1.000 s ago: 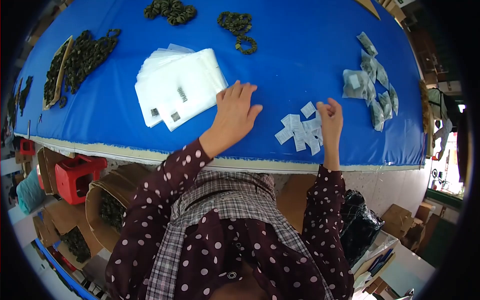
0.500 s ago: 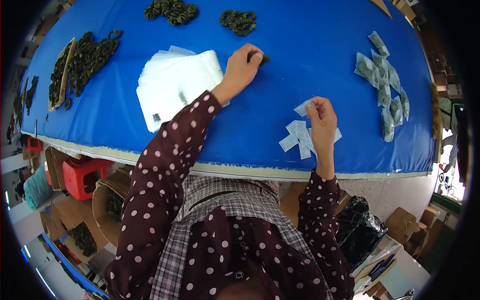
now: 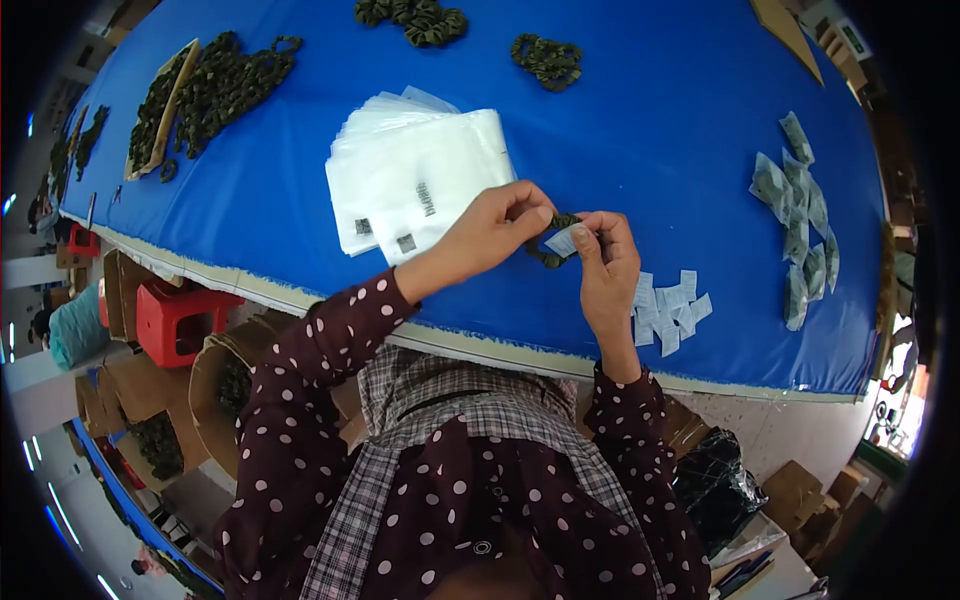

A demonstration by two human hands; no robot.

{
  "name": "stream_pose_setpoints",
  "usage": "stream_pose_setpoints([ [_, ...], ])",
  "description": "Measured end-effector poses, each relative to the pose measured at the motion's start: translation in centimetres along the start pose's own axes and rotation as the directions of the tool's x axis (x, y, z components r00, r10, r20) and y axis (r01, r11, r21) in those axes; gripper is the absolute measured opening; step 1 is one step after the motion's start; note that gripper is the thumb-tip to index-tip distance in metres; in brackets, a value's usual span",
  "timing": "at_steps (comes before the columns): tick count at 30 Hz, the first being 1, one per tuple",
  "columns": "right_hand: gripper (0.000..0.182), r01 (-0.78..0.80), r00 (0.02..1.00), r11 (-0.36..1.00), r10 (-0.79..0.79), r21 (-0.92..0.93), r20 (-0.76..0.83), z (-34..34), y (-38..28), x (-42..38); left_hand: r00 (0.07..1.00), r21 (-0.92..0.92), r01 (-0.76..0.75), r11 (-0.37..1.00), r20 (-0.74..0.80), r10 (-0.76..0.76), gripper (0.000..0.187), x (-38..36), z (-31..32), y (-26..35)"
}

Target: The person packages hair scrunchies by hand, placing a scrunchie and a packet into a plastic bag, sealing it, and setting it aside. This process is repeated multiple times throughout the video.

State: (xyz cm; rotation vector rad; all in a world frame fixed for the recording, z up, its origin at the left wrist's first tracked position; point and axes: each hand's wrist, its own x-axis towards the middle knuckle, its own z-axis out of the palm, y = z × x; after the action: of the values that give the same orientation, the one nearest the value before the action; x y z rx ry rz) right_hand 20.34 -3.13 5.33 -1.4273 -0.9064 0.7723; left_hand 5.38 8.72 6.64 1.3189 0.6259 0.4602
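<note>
Olive-green fabric scrunchie [image 3: 553, 240], soft, light and easily squashed, pinched at centre frame above the blue counter [image 3: 640, 130] between left hand [image 3: 497, 228] and right hand [image 3: 608, 262], right grip also closed on a small white label [image 3: 563, 242]; best taken by its gathered rim.

My hands meet over bare blue table [image 3: 640, 130] near its front edge. Just left lies the stack of clear bags [image 3: 420, 180]; just right, by the edge, the scattered paper labels [image 3: 670, 305]. Open cloth runs back to the scrunchie pile [image 3: 548, 60] and right to the filled packets [image 3: 800, 215].
</note>
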Motion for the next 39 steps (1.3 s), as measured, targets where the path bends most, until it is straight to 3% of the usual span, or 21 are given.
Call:
stream_pose_setpoints([
  [1, 0.010, -0.005, 1.000, 1.000, 0.005, 0.016, -0.019, 0.1, 0.1, -0.1, 0.997, 0.232, -0.065, 0.971, -0.023, 0.072, 0.013, 1.3, -1.3, 0.3],
  [3, 0.010, -0.013, 0.999, 1.000, 0.014, 0.028, -0.037, 0.3, 0.3, -0.3, 0.970, 0.651, -0.138, 0.747, -0.062, 0.233, 0.019, 5.3, -4.9, 1.2],
  [4, 0.011, -0.030, 0.999, 0.999, 0.031, 0.025, -0.035, 0.4, 0.4, -0.5, 0.877, 0.806, -0.262, 0.531, -0.030, 0.479, 0.026, 8.4, -7.7, 0.4],
  [6, 0.011, -0.064, 0.997, 0.998, 0.065, 0.017, -0.033, 0.4, 0.7, -0.6, 0.678, 0.974, -0.124, 0.191, -0.057, 0.733, 0.035, 14.3, -12.6, -0.2],
  [7, 0.011, -0.082, 0.996, 0.997, 0.082, 0.013, -0.035, 0.4, 0.7, -0.6, 0.530, 0.998, -0.065, -0.001, 0.035, 0.847, 0.039, 17.2, -15.2, -0.5],
  [8, 0.011, -0.086, 0.996, 0.996, 0.086, 0.008, -0.039, 0.3, 0.8, -0.5, 0.532, 0.998, -0.070, 0.004, 0.034, 0.846, 0.039, 18.8, -16.9, -1.0],
  [12, 0.010, -0.155, 0.988, 0.988, 0.154, -0.020, -0.031, -0.2, 0.6, -0.6, 0.837, 0.992, 0.119, -0.040, -0.078, 0.542, 0.044, 22.1, -20.9, -3.6],
  [13, 0.010, -0.158, 0.987, 0.987, 0.158, -0.022, -0.032, -0.3, 0.6, -0.5, 0.839, 0.992, 0.117, -0.037, -0.079, 0.539, 0.044, 21.6, -20.2, -3.1],
  [15, 0.010, -0.161, 0.987, 0.987, 0.160, -0.022, -0.034, -0.8, 0.6, 0.2, 0.896, 0.940, 0.016, 0.340, -0.165, 0.413, 0.042, 17.9, -16.3, 0.1],
  [17, 0.010, -0.158, 0.987, 0.987, 0.158, -0.019, -0.032, -1.1, 0.3, 0.9, 0.945, 0.740, -0.036, 0.671, -0.193, 0.264, 0.040, 13.3, -12.1, 2.6],
  [19, 0.010, -0.130, 0.991, 0.990, 0.131, 0.049, -0.023, -0.6, -0.8, 1.2, 0.953, 0.577, -0.138, 0.805, -0.144, 0.266, 0.031, 9.4, -9.3, 2.6],
  [20, 0.010, -0.101, 0.994, 0.988, 0.104, 0.115, -0.019, -0.1, -1.8, 1.3, 0.970, 0.365, -0.095, 0.926, -0.176, 0.169, 0.035, 7.0, -7.3, 2.7],
  [22, 0.010, -0.038, 0.999, 0.969, 0.043, 0.244, -0.015, 0.9, -3.2, 1.4, 0.986, 0.045, -0.039, 0.998, -0.162, 0.045, 0.041, 2.3, -4.0, 2.4],
  [24, 0.014, -0.008, 1.000, 0.971, 0.009, 0.238, -0.003, 2.2, -3.7, 0.8, 0.991, -0.207, 0.037, 0.978, -0.121, -0.063, 0.046, -1.2, -1.8, 1.2],
  [25, 0.014, -0.005, 1.000, 0.971, 0.007, 0.239, -0.004, 2.6, -3.5, 0.3, 0.991, -0.205, 0.035, 0.978, -0.120, -0.061, 0.046, -2.7, -0.8, 1.1],
  [27, 0.017, 0.015, 0.996, 0.989, -0.002, -0.146, 0.089, 3.3, -2.3, -0.7, 0.988, -0.465, 0.064, 0.883, -0.097, -0.122, 0.045, -4.9, 0.7, 1.2],
  [33, 0.022, 0.280, 0.944, 0.839, -0.330, -0.466, -0.026, 4.2, -1.5, -3.2, 0.986, -0.257, -0.015, 0.966, -0.163, -0.028, 0.049, -7.3, 2.4, -1.7],
  [35, 0.025, 0.096, 0.995, 0.982, -0.091, -0.165, 0.036, 3.1, -1.0, -3.8, 0.991, -0.201, -0.013, 0.980, -0.137, -0.015, 0.050, -7.7, 2.9, -3.0],
  [37, 0.028, -0.151, 0.978, 0.980, 0.129, 0.127, 0.167, 2.0, -0.5, -4.4, 0.994, -0.144, -0.006, 0.990, -0.104, -0.009, 0.052, -7.9, 3.3, -3.8],
  [38, 0.028, -0.150, 0.978, 0.980, 0.128, 0.127, 0.167, 1.5, -0.3, -4.5, 0.994, -0.144, -0.007, 0.989, -0.105, -0.008, 0.052, -7.8, 3.4, -3.8],
  [39, 0.029, -0.178, 0.973, 0.978, 0.158, 0.113, 0.166, 1.0, -0.1, -4.7, 0.984, 0.082, -0.072, 0.994, -0.156, 0.084, 0.051, -7.7, 3.4, -3.9],
])
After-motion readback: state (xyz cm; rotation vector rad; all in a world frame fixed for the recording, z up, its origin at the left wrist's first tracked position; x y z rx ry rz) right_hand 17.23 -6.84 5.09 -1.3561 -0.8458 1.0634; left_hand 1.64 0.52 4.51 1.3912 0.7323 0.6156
